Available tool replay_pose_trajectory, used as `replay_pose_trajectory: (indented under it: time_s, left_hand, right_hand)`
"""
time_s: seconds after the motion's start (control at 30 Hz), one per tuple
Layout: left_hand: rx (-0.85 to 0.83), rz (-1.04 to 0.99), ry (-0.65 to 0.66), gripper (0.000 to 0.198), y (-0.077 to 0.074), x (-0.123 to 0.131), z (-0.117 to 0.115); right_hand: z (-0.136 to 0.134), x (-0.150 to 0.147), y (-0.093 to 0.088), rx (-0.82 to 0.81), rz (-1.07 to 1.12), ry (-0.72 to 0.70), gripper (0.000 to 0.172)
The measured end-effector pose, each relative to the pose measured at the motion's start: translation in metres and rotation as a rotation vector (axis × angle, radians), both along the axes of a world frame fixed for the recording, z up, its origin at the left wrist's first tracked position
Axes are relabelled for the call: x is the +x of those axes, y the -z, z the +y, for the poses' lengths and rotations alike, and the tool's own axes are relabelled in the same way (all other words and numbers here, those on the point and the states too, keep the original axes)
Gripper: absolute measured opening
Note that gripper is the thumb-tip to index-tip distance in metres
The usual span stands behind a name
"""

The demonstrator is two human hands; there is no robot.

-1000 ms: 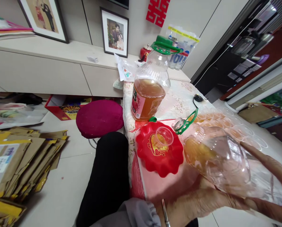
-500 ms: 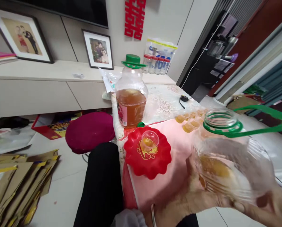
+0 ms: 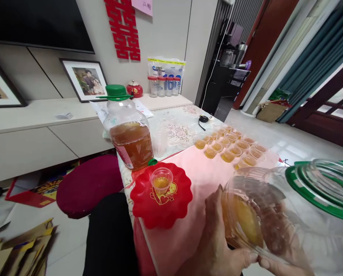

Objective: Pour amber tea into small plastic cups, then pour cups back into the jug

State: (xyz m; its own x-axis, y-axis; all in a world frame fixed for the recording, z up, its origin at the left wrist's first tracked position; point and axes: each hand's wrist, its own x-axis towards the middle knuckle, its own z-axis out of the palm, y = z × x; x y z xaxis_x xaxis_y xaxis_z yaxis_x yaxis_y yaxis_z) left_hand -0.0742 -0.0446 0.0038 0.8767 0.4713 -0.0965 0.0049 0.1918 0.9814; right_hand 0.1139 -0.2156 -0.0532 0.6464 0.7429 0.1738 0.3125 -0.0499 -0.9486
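Note:
A large clear plastic jug [image 3: 303,230] is tilted on its side, mouth pointing right, with a green collar at its neck. A little amber liquid pools near its base. My left hand [image 3: 214,241] is wrapped round the base. My right hand [image 3: 286,266] supports the jug from below, partly seen through the plastic. Left of them, a red scalloped plate [image 3: 175,207] bears a small clear cup [image 3: 161,180] with some amber liquid. Behind the plate stands a second jug [image 3: 133,142], green-capped and over half full of amber liquid.
Several filled small cups [image 3: 230,153] stand in rows on the pink cloth [image 3: 200,180]. A black tape measure [image 3: 203,119] lies farther back. A maroon round stool [image 3: 88,184] stands at the left. Lidded glass jars [image 3: 161,87] line the back ledge.
My view has turned to the right. The jug in my hands has tipped further over toward the right, and its liquid has gathered by the base. Both hands keep their hold.

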Motion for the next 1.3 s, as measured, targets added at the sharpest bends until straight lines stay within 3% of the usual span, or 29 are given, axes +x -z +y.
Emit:
replay_pose_trajectory:
  time_s: [0.17, 0.33, 0.43, 0.57, 0.67, 0.77, 0.87, 1.0, 1.07, 1.17, 1.3]
  left_hand:
    - [-0.072, 0.054, -0.030, 0.151, 0.015, -0.006, -0.004]
    - [0.034, 0.104, -0.068, 0.153, 0.017, -0.007, -0.003]
    - [0.079, 0.176, -0.039, 0.149, 0.005, -0.011, 0.002]
    - [0.177, 0.279, 0.029, 0.140, -0.025, -0.025, 0.015]
    - [0.260, 0.317, 0.067, 0.116, -0.046, -0.040, 0.027]
    - [0.355, 0.272, -0.029, 0.074, -0.059, -0.057, 0.043]
    - [0.545, 0.275, -0.237, 0.041, -0.066, -0.073, 0.069]
    - [0.791, 0.539, -0.506, 0.039, -0.074, -0.091, 0.117]
    - [0.844, 0.704, -0.525, 0.041, -0.077, -0.096, 0.140]
    - [0.834, 0.794, -0.504, 0.040, -0.075, -0.099, 0.163]
    - [0.785, 0.846, -0.440, 0.035, -0.068, -0.098, 0.175]
  right_hand:
    - [0.002, -0.008, 0.017, 0.044, 0.039, 0.182, 0.121]
    - [0.019, -0.029, 0.014, 0.111, 0.169, 0.097, 0.139]
    - [0.023, -0.037, 0.013, 0.113, 0.299, 0.090, 0.141]
    - [0.019, -0.033, 0.024, 0.133, 0.365, 0.085, 0.137]
    - [0.015, -0.021, 0.038, 0.126, 0.282, 0.091, 0.132]
    - [0.016, -0.016, 0.042, 0.119, 0.228, 0.071, 0.136]
    - [0.020, -0.022, 0.032, 0.123, 0.245, 0.084, 0.141]
    - [0.026, -0.031, 0.015, 0.090, 0.288, 0.096, 0.141]
    - [0.027, -0.031, 0.011, 0.073, 0.306, 0.089, 0.141]
    - [0.028, -0.028, 0.007, 0.063, 0.303, 0.094, 0.142]
    - [0.024, -0.026, 0.006, 0.019, 0.271, -0.053, 0.121]
